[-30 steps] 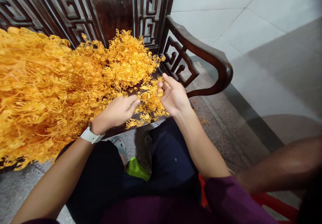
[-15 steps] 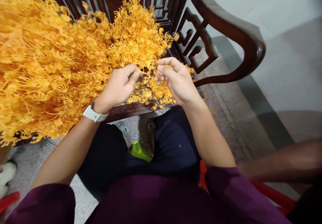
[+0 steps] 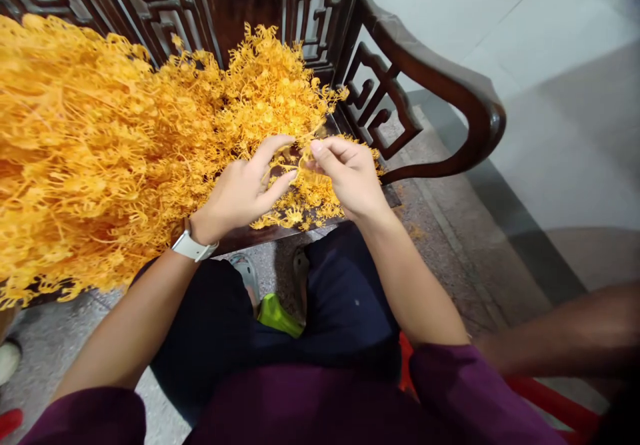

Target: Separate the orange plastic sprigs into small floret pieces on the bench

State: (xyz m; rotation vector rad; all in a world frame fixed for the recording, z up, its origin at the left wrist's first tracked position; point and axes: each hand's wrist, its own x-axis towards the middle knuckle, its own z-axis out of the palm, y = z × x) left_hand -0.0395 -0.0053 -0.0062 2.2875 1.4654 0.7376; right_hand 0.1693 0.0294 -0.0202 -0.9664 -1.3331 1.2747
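You sit before a dark carved wooden chair (image 3: 240,5) on a pale tiled floor (image 3: 565,118), its fretwork armrest (image 3: 440,78) curving to your right, with another person's forearm (image 3: 565,335) at the edge of view. A great bundle of dried orange foliage (image 3: 90,151) lies across the seat. Your hands have drawn closer over its near end: your right hand (image 3: 350,178) pinches an orange sprig (image 3: 295,165) between thumb and fingers, while your left hand (image 3: 240,191), fingers parted, reaches around it; whether it grips cannot be told.
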